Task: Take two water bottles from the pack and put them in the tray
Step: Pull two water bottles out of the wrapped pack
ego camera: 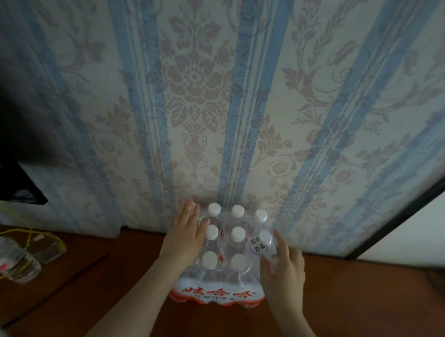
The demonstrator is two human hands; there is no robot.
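A shrink-wrapped pack of water bottles point(217, 291) with white caps and a red and white label stands on the brown table against the wall. My left hand point(186, 232) lies flat on the pack's left side, fingers straight, holding nothing. My right hand point(283, 268) grips a tilted water bottle point(263, 241) at the pack's right edge, its printed cap leaning towards me. Another water bottle point(10, 260) lies on its side at the far left, beside a clear tray point(50, 250). Whether it lies inside the tray I cannot tell.
The brown wooden table point(111, 278) meets a blue-striped floral wallpaper wall point(194, 91) just behind the pack. A dark screen corner point(16, 184) hangs at the left. A yellow cable point(27, 233) loops over the tray. A dark frame edge point(404, 212) runs along the right.
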